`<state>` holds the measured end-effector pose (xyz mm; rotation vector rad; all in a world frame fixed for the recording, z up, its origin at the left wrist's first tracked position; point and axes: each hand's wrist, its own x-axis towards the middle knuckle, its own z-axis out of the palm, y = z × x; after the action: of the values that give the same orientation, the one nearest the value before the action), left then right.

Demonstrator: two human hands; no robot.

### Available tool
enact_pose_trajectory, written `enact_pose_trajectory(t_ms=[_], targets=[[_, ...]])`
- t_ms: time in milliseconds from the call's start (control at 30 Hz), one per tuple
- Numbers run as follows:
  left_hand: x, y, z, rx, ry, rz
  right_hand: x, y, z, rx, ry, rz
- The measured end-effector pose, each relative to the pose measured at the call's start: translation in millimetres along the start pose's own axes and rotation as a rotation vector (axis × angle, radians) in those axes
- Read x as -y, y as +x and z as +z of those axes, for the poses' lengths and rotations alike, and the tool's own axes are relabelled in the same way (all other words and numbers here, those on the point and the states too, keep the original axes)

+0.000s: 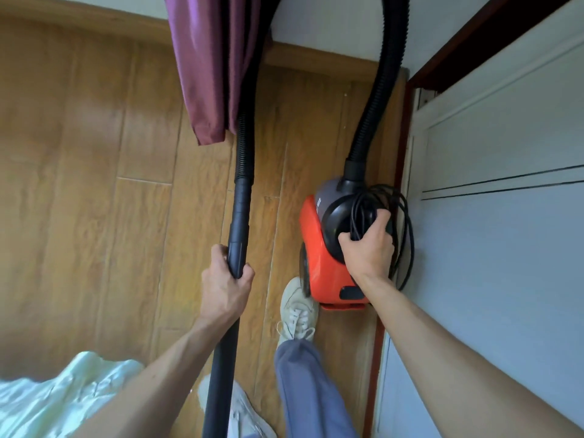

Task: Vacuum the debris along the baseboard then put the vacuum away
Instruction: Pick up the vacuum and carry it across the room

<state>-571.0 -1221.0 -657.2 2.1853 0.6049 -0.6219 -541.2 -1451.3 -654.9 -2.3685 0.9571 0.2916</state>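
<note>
Gripping the black vacuum wand (240, 213) with fingers and thumb wrapped fully round it, the person's left hand (226, 281) holds the tube nearly upright. Above that grip the wand joins a ribbed hose (245, 143), which climbs past a purple curtain (208, 74) out of view and loops back down into the orange canister vacuum (319, 267). The right hand (368, 248) curls over the canister's black top handle, clamping loops of the power cord (401, 222) against it (the rest of the cord dangles to the right of the fist). Whether the canister rests on the plank floor (79, 184) cannot be told. A pale shoe (297, 308) sits just below it. The wooden baseboard (94, 22) runs well beyond both hands; a white panelled door (505, 248) stands right of the right hand.
</note>
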Motion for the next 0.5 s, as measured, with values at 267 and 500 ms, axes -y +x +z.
enact_pose_trajectory(t_ms=[267,500], targets=[[28.3,-76.1,-77.1,-0.107,-0.021,0.018,13.4,-101.9,-36.1,0.042,-0.012,-0.106],[66.0,-146.7,-167.2,-0.23,-0.053,0.049,54.9,-197.4,-78.6,0.105,-0.06,-0.323]])
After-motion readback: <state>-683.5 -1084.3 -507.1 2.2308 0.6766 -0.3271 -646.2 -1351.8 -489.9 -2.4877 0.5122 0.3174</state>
